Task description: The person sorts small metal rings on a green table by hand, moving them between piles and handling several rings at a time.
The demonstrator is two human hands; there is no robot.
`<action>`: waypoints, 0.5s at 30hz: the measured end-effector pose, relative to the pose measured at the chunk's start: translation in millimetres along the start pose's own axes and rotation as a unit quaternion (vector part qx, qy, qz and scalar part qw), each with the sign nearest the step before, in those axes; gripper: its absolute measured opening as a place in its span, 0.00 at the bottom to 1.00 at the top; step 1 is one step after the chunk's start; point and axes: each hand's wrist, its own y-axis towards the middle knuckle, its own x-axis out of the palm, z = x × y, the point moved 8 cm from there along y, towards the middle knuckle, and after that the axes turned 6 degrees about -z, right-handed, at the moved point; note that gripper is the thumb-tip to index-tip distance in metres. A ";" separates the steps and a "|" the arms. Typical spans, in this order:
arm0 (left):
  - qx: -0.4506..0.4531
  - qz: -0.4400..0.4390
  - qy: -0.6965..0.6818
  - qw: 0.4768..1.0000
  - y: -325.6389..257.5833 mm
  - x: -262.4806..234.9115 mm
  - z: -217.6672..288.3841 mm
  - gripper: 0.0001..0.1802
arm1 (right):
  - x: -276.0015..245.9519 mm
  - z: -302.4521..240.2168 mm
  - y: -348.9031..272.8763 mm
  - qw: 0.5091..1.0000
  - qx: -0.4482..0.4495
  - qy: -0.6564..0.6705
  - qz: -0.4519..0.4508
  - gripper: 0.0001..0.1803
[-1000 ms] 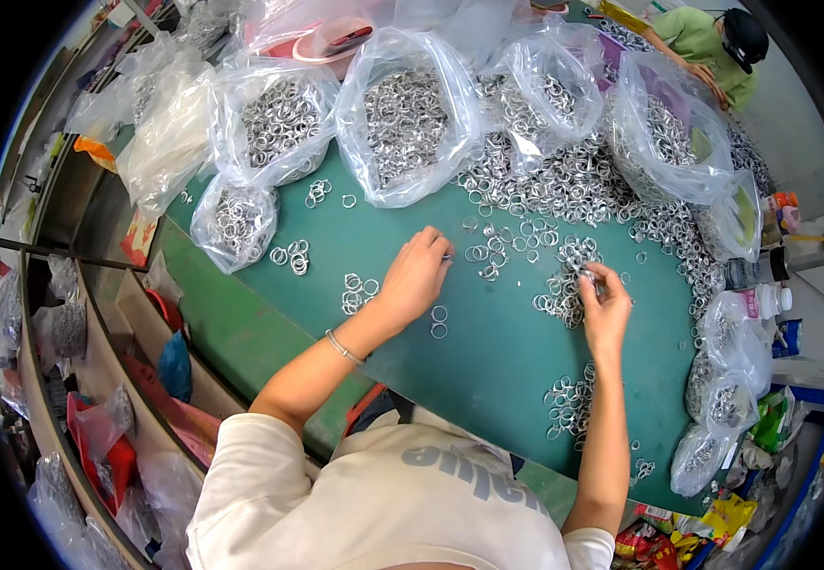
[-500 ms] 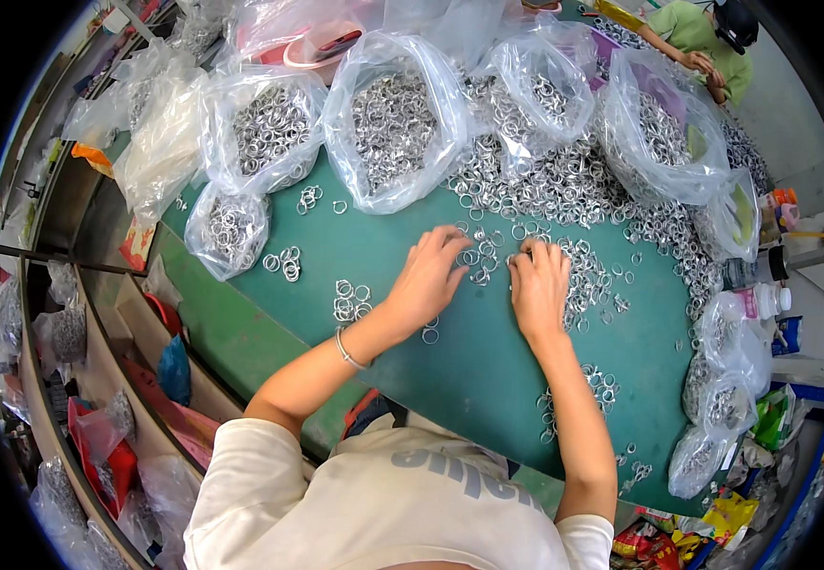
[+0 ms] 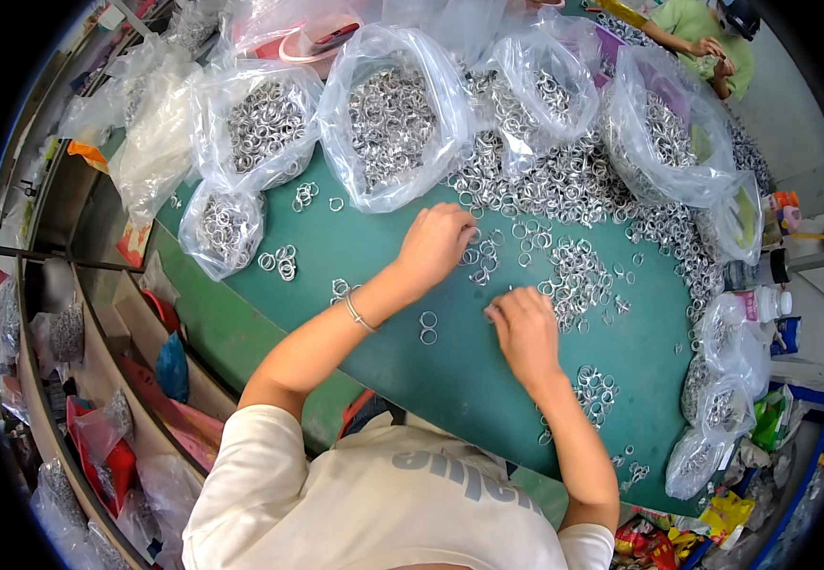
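Silvery metal rings lie in small groups on the green tabletop (image 3: 412, 380). My left hand (image 3: 439, 242) is closed, its fingertips bent down beside a small cluster of rings (image 3: 484, 258); whatever they pinch is hidden. To the right and nearer my body, my right hand (image 3: 529, 332) has its fingers curled together over the table. Something tiny may be between thumb and forefinger, but I cannot make it out. A loose pile of rings (image 3: 578, 282) sits just beyond and right of that hand. Two single rings (image 3: 428, 328) lie between my forearms.
Clear plastic bags full of rings, including a large one (image 3: 395, 123), line the far edge. A long heap of rings (image 3: 564, 180) runs along the back and right. More small bags (image 3: 721, 408) stand at the right edge. A co-worker in green (image 3: 702, 38) is at far right.
My right hand has pulled back toward my body, away from the ring pile. My left hand has lifted slightly away, its fingers drawn closer together.
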 end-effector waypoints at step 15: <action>0.043 0.048 0.158 0.985 -22.1 -1.5 8.5 0.10 | -6.1 36.7 41.1 0.995 0.002 -0.085 0.056 0.06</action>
